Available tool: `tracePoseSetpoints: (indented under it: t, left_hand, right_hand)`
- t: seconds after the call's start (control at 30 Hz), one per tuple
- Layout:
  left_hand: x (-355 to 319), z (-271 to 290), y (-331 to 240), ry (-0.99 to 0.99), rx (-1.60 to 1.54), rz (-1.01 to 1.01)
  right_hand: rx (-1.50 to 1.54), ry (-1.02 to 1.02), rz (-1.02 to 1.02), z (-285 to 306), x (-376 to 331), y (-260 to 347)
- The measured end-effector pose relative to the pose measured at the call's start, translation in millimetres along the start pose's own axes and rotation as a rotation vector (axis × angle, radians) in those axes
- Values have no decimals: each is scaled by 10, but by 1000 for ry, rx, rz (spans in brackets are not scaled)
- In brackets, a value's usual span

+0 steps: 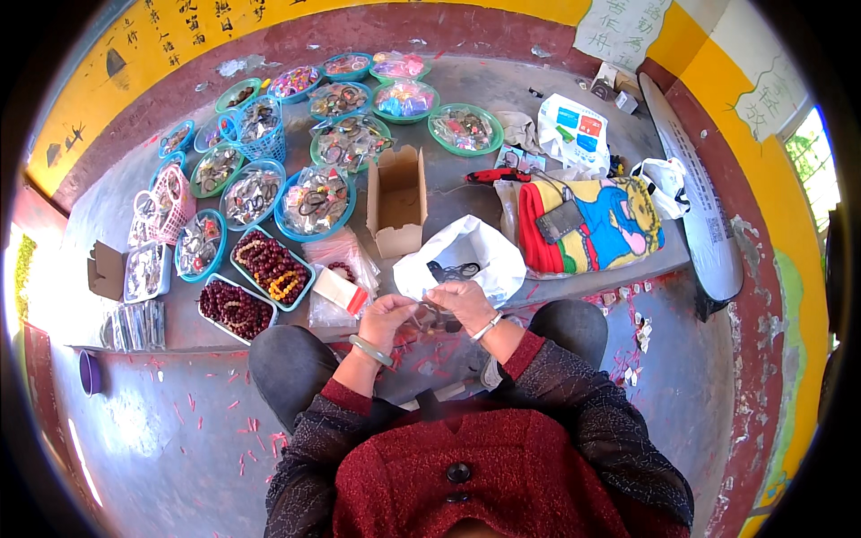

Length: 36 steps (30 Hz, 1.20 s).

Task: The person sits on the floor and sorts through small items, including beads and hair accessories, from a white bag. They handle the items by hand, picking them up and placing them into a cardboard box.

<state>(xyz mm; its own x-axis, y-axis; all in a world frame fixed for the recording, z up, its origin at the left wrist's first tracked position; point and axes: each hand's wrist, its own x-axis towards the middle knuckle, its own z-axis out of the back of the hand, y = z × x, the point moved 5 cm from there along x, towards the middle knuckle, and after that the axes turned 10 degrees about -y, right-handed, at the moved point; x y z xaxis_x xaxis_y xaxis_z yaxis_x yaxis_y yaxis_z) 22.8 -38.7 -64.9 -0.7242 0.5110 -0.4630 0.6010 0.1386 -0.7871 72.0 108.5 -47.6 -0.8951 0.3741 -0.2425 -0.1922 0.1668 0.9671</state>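
Note:
My left hand point(389, 320), a pale bangle on its wrist, is closed in a pinch above my lap. Close beside it, my right hand point(464, 306) is also pinching, with a bracelet on that wrist. Something small and partly see-through seems to be between the fingertips; its kind cannot be made out. Just beyond the hands an open white plastic bag point(492, 260) rests on the ledge, with black cord-like loops point(456, 272) inside. To the left lie a pile of clear plastic sleeves point(344, 248) and a white card with a red edge point(340, 289).
An open cardboard box point(397, 202) stands behind the white bag. Round baskets of packaged trinkets point(316, 201) crowd the left, with trays of dark red bead bracelets point(272, 268) nearer. A colourful folded blanket point(592, 224) and a long silvery board point(689, 179) are at right.

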Motion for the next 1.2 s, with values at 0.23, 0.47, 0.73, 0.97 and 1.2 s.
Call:
tracePoseSetpoints:
  t: [0.23, 0.47, 0.73, 0.97, 1.2]
  left_hand:
    - [-2, 37, -30, -89, 16, -25]
    - [-21, 28, -49, -93, 15, -18]
    - [2, -20, 5, -24, -156, 2]
    - [99, 75, 188, 7, -112, 86]
    - [-4, -2, 28, -6, -95, 109]
  right_hand:
    - [-14, 17, -73, 29, 35, -14]
    - [-120, -15, -16, 69, 48, -42]
    - [-43, -4, -43, 49, 27, -19]
    - [-130, 26, 19, 5, 8, -47]
    - [-166, 30, -20, 10, 29, -43]
